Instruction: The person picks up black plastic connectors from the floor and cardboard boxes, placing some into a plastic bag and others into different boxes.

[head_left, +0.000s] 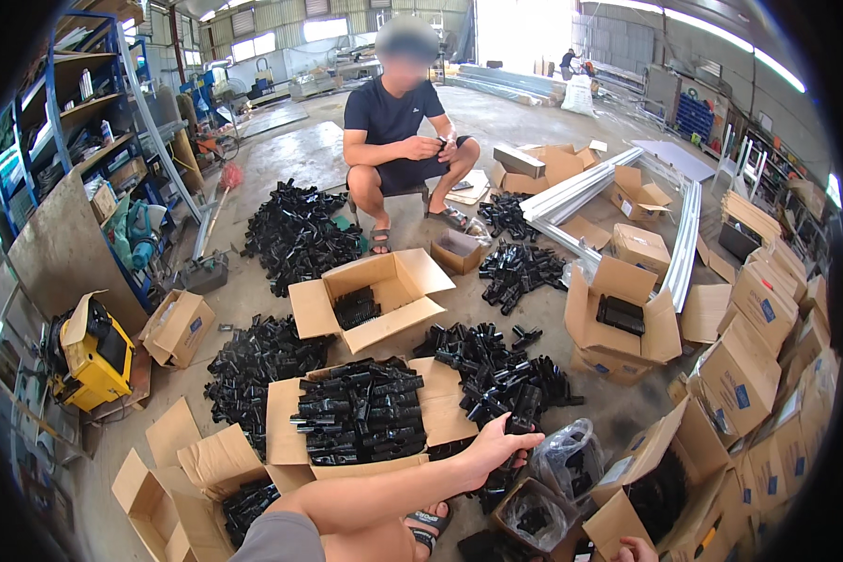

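Note:
My left arm reaches across to the right, and my left hand point(498, 446) is closed around a black tubular part point(525, 408), held over a heap of similar black parts point(478, 361). Just below it stand a small carton point(526, 513) lined with clear plastic and a clear plastic bag point(571, 445) with dark pieces in it. At the bottom edge only the fingers of my right hand point(635, 550) show, beside an open carton point(679, 436) of dark parts; what they hold, if anything, cannot be made out. An open carton point(286, 417) packed with black parts stands left of my left hand.
A person point(403, 122) sits opposite, handling a small dark part. More heaps of black parts point(300, 229) lie on the floor around open cartons point(323, 304). Stacked cartons point(754, 375) line the right side, white metal profiles point(581, 201) lie behind, and a yellow machine point(94, 351) stands left.

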Action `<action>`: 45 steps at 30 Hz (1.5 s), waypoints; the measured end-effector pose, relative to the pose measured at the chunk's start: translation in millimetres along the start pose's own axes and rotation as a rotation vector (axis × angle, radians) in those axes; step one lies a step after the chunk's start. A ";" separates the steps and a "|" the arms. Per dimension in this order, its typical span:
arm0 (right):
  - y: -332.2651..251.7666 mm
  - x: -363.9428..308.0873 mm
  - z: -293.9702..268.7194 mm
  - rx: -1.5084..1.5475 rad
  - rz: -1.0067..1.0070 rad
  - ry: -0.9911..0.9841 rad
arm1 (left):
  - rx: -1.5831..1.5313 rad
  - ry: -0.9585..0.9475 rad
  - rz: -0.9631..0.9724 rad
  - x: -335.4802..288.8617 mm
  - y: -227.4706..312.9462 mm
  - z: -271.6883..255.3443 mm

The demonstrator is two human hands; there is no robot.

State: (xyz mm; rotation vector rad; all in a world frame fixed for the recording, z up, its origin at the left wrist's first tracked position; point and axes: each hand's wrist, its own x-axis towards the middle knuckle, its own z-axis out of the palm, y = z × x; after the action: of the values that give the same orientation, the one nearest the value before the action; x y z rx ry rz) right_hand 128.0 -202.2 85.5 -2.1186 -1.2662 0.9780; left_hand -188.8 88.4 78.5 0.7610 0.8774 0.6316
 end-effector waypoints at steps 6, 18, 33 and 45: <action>10.8 0.8 -2.2 0.023 0.041 -0.012 | 0.061 -0.026 0.071 -1.0 2.9 3.3; 17.6 0.0 -1.0 0.018 0.032 0.003 | 0.109 -0.068 0.088 -4.9 3.0 3.4; 27.7 -1.4 -4.0 0.044 0.067 -0.002 | 0.074 -0.064 0.123 -5.6 5.3 7.3; 34.7 -8.4 3.2 0.060 0.117 0.087 | 0.983 -0.073 0.653 2.5 -10.0 2.6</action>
State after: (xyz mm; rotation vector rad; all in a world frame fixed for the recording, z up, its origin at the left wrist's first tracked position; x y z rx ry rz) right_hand 141.7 -225.3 61.8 -2.1844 -1.0688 0.9490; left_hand -183.6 83.6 70.5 1.9966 0.8495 0.7173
